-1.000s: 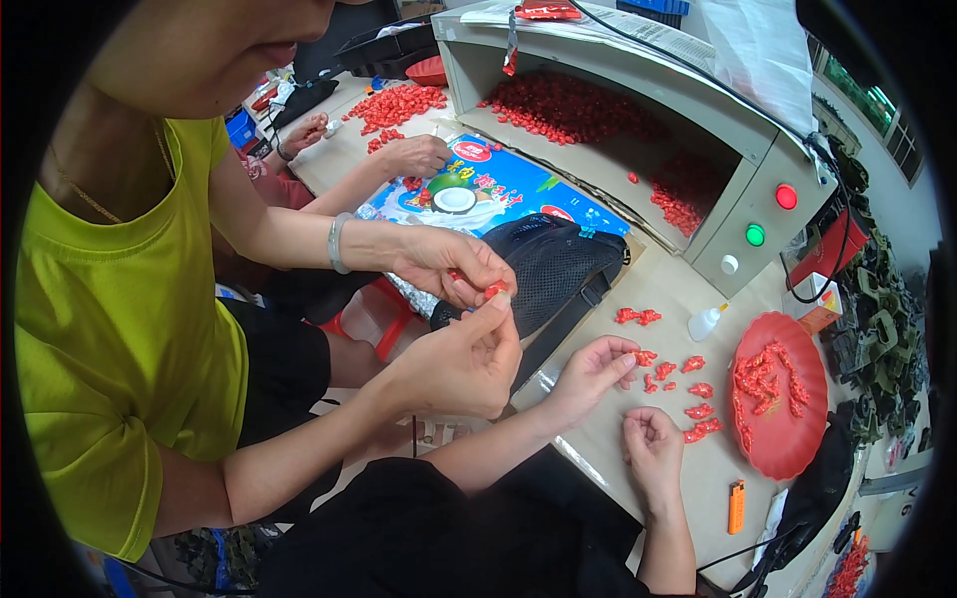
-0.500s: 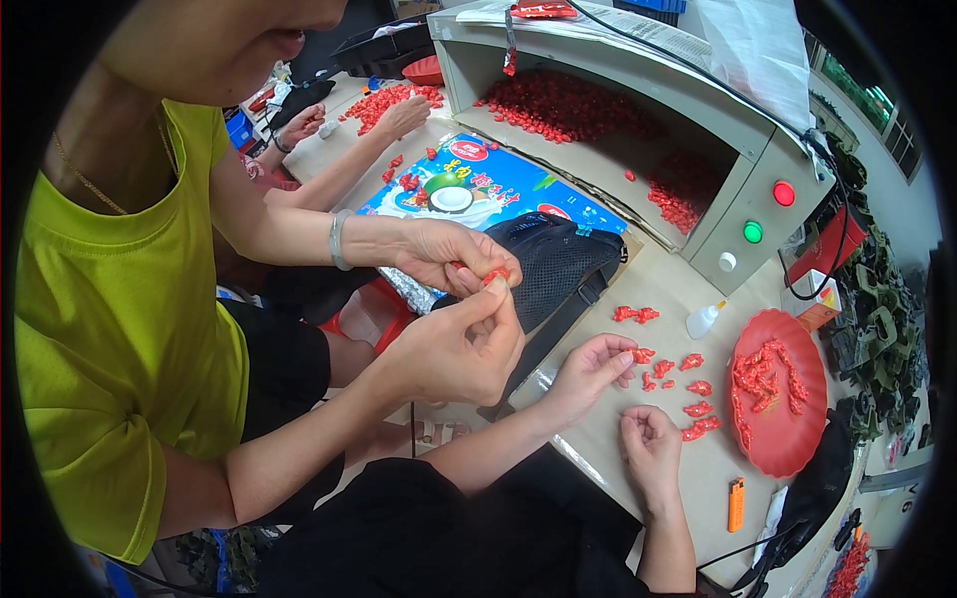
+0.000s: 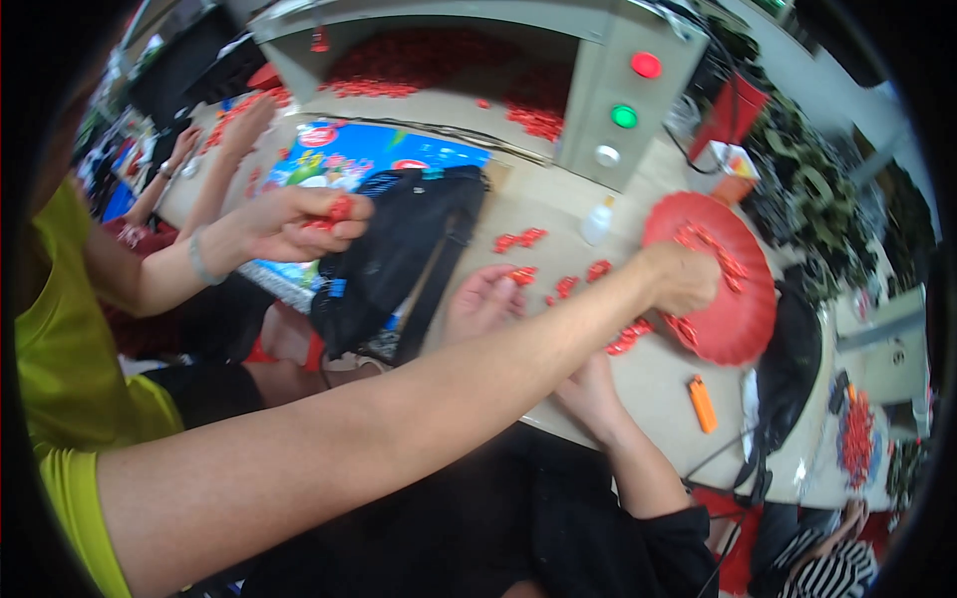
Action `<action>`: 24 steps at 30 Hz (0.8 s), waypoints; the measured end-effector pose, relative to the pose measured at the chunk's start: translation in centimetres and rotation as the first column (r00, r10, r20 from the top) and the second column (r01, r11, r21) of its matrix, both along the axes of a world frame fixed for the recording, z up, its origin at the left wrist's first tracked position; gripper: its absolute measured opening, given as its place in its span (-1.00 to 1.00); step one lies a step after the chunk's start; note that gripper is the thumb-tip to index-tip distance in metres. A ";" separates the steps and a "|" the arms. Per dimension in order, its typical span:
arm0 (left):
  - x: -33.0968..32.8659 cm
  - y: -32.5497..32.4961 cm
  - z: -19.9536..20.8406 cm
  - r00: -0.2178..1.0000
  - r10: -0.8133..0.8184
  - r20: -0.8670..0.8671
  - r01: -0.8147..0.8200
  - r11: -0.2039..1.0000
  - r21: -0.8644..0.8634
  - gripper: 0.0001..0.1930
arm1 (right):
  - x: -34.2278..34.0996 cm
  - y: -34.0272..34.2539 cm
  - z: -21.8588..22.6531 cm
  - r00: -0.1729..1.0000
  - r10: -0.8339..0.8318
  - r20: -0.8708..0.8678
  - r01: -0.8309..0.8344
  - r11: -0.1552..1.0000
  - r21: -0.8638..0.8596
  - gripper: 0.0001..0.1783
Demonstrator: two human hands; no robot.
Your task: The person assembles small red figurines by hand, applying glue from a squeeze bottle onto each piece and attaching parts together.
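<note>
The person's left hand (image 3: 483, 307) pinches a small glossy red figurine (image 3: 522, 276) between thumb and fingertips, just above the table (image 3: 543, 199), left of the dish. The right hand (image 3: 586, 384) is on the near side, partly covered by a co-worker's forearm (image 3: 399, 439); whether its fingers are pressed together or holding anything, I cannot tell.

The figurine looks like light, stiff moulded plastic, probably a little slippery on its shiny faces. Its knobbly outline should give fingertips some purchase, so a gentle pinch around the thicker middle seems best; any thin projecting parts might snap if squeezed.

More red figurines (image 3: 520, 240) lie farther off, near a small white squeeze bottle (image 3: 598, 221). To the right, the co-worker's right hand (image 3: 683, 279) is over a scalloped red dish (image 3: 748, 314) holding red pieces (image 3: 733, 271); an orange lighter (image 3: 703, 404) lies nearer. At far left, the co-worker's left hand (image 3: 284, 224) grips red pieces (image 3: 340, 207).
</note>
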State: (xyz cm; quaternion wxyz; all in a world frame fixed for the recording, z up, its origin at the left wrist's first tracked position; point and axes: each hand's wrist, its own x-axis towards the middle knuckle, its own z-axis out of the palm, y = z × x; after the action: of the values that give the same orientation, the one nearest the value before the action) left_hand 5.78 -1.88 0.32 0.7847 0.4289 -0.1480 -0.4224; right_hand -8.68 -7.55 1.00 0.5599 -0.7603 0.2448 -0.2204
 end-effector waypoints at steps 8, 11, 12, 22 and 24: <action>0.0 -1.0 -3.2 0.999 -0.041 -0.028 0.040 0.997 -0.060 -0.80 | -0.1 -0.2 0.5 0.977 -0.033 0.210 0.056 0.993 -0.104 -0.73; -0.5 -0.8 -2.2 0.999 -0.041 -0.022 0.040 0.999 -0.021 -0.80 | -0.6 -0.2 0.4 0.989 -0.005 0.149 0.016 0.997 -0.070 -0.73; -0.6 -0.6 -1.8 0.999 -0.036 -0.018 0.036 0.999 -0.006 -0.79 | -0.7 -0.2 0.3 0.996 0.034 0.084 -0.032 0.999 -0.018 -0.73; -0.4 -1.1 -1.4 0.996 -0.067 0.061 0.067 0.998 0.008 -0.78 | -0.7 -0.8 -0.2 0.970 -0.040 0.241 0.115 0.945 -0.305 -0.83; 0.1 0.1 0.0 0.996 -0.061 0.059 0.062 0.998 -0.024 -0.78 | -0.4 -0.3 -0.1 0.996 0.086 -0.036 -0.090 0.984 -0.152 -0.84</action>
State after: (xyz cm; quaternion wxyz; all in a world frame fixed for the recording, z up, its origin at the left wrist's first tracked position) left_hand 5.83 -1.79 0.30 0.7722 0.4261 -0.1892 -0.4317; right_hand -9.12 -7.83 0.91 0.5055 -0.8142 0.2014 -0.2025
